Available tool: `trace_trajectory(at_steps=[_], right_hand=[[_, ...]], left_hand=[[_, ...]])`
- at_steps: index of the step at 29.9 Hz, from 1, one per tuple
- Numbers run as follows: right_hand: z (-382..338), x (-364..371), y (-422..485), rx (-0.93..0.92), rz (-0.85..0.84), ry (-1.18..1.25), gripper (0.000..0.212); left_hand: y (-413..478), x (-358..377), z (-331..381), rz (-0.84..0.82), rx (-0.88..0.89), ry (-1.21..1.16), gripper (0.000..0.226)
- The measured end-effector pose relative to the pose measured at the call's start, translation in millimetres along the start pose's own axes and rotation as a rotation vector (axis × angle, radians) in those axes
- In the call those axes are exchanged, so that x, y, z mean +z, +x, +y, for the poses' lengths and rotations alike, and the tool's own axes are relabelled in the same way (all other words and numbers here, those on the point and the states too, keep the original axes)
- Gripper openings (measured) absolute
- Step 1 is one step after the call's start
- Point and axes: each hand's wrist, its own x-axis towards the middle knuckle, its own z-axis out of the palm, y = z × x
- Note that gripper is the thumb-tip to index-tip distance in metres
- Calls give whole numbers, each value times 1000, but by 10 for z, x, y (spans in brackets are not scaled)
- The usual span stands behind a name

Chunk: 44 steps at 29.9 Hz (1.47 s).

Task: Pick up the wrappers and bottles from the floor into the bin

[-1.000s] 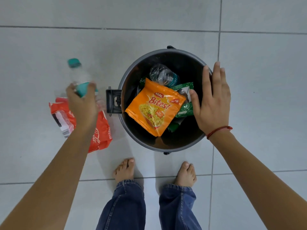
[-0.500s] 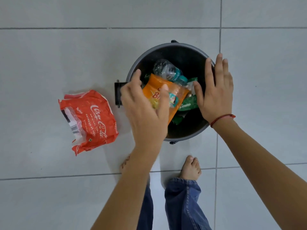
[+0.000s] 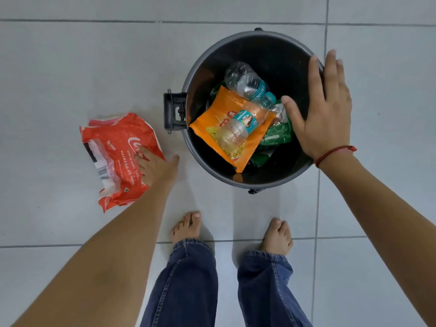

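Note:
A crumpled red wrapper (image 3: pixel 113 149) lies on the tiled floor left of the dark round bin (image 3: pixel 207 67). My left hand (image 3: pixel 157 167) rests on the wrapper's right edge, fingers spread on it and thumb out to the right, not closed around it. My right hand (image 3: pixel 323 109) lies flat on the bin's right rim, fingers apart, holding nothing. Inside the bin an orange snack packet (image 3: pixel 212 123) carries a small clear bottle (image 3: pixel 233 131); a second clear bottle (image 3: pixel 245 81) lies behind it, and green wrappers (image 3: pixel 276 133) sit at the right.
A black hinge bracket (image 3: pixel 173 112) sticks out from the bin's left side. My bare feet (image 3: pixel 186 226) and jeans legs stand just in front of the bin. Grey floor tiles (image 3: pixel 70 67) surround everything.
My left hand carried the small bottle over the bin, let it go onto the orange packet, then swung back left and down onto the red wrapper. My right hand stayed on the rim.

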Motion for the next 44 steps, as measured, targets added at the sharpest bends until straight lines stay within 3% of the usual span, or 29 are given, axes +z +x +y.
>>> trace_trajectory(at_steps=[8,12,14,17,18,20,21,25,29,31,34,37,44], right_hand=[[-5,-6,0,7,-16,33,78],[-22,-31,-1,13,-47,45,76],[-27,-56,-2,17,-61,52,74],[-49,-88,-1,24,-56,65,70],[-59,-97,-1,25,-56,67,68],[-68,-105,3,29,-56,68,66],[-65,-105,3,30,-57,70,65],[-50,-86,-9,32,-43,81,66],[-50,-89,-10,44,-37,101,66],[-51,-101,-8,47,-40,109,64],[-66,-114,-13,51,-48,129,63],[-72,-116,-14,48,-52,131,64],[-60,-122,1,53,-107,72,64]], left_hand=[[-163,-172,157,-9,9,-97,46],[-428,-548,338,65,-64,-276,44],[-635,-780,444,3,-105,-188,45],[-838,-1282,634,-38,-29,-65,46],[-865,-1519,710,71,52,-25,46],[-861,-2106,934,485,302,-93,40],[-848,-2399,1094,597,373,-73,36],[-663,-2718,1503,473,324,-31,35],[-573,-2605,1837,289,476,-454,43],[-473,-2487,1970,240,472,-517,49],[-233,-2243,2039,310,419,-248,73],[-1,-2113,2056,252,380,-76,87],[92,-2222,1949,44,391,62,88]])
